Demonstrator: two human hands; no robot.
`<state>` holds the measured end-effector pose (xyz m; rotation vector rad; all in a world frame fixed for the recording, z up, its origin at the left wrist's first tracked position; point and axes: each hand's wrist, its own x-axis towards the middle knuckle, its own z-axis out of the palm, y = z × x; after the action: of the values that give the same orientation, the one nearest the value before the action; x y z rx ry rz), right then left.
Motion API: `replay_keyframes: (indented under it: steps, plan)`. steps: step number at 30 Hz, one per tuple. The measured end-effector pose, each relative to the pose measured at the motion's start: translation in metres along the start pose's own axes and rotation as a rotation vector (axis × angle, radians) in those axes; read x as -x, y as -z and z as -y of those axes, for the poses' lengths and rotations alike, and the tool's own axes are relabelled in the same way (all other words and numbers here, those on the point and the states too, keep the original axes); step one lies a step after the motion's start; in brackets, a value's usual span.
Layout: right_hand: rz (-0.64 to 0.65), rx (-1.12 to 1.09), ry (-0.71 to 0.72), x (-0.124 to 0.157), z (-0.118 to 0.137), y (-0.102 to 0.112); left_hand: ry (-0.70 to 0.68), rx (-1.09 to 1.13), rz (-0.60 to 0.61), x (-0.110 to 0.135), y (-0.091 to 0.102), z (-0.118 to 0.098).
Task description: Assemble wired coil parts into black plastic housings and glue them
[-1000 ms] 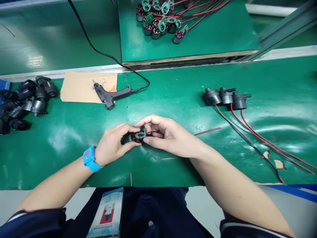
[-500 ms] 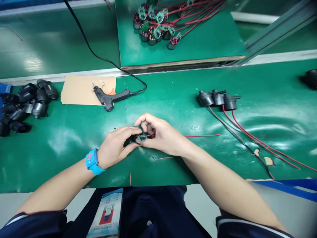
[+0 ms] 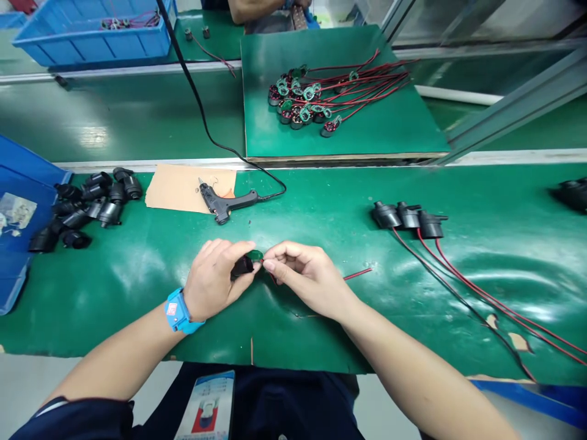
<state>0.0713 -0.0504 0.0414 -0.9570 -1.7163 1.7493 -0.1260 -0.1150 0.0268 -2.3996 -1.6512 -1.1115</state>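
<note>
My left hand [image 3: 214, 274], with a blue band on its wrist, grips a small black plastic housing [image 3: 241, 266] between thumb and fingers. A round green circuit board [image 3: 255, 255] stands at the housing's right end, its flat green side showing. Closed in a pinch beside the board, my right hand [image 3: 312, 278] holds a red wire [image 3: 358, 274] close to where it meets the board. The wire's far end comes out to the right from behind this hand. Whatever lies inside the housing is hidden.
A glue gun [image 3: 224, 203] lies on cardboard [image 3: 172, 188], its black cord running up. Left are black housings [image 3: 110, 212] and a blue bin [image 3: 34, 160]. Wired housings [image 3: 431, 225] sit right. Motors with boards [image 3: 331, 126] lie on a raised shelf [image 3: 367, 143]. A co-worker's arm [image 3: 254, 9] shows beyond.
The view has tilted up, showing more of the far side. The board has turned from its ring-like face to its flat green side. My right fingers have closed at the wire near it.
</note>
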Motion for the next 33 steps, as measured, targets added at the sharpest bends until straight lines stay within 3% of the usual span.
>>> replay_keyframes:
  steps: [4, 8, 10, 13, 15, 18, 22, 27, 30, 33]
  plan:
    - [0.064, -0.093, -0.057, 0.0, 0.001, 0.0, -0.083, -0.073, 0.005, 0.0, 0.006, 0.005]
    - [0.142, -0.072, -0.016, 0.001, 0.003, 0.008, -0.015, 0.006, -0.034, -0.003, 0.014, 0.001]
    - [0.084, 0.137, 0.11, -0.007, 0.004, 0.014, 0.044, 0.041, -0.036, -0.004, 0.017, -0.002]
    - [-0.059, 0.617, 0.383, -0.038, 0.007, 0.019, 0.07, 0.044, -0.043, -0.005, 0.019, -0.003]
    - [-0.048, 0.897, 0.5, -0.068, 0.007, 0.015, 0.063, 0.035, -0.048, -0.005, 0.019, -0.002]
    - [0.049, 1.179, 0.517, -0.111, 0.005, 0.001, 0.058, 0.021, -0.062, -0.006, 0.018, 0.002]
    - [0.085, 1.252, 0.523, -0.136, -0.002, -0.009, 0.075, -0.001, -0.096, -0.007, 0.019, 0.007]
    - [-0.057, 1.16, 0.577, -0.1, 0.004, 0.013, 0.094, -0.001, -0.134, -0.007, 0.02, 0.01]
    - [-0.275, 0.926, 0.67, -0.061, 0.014, 0.031, 0.107, -0.003, -0.152, -0.007, 0.021, 0.011]
    - [-0.5, 0.807, 0.658, -0.026, 0.02, 0.04, 0.106, -0.023, -0.162, -0.006, 0.023, 0.01]
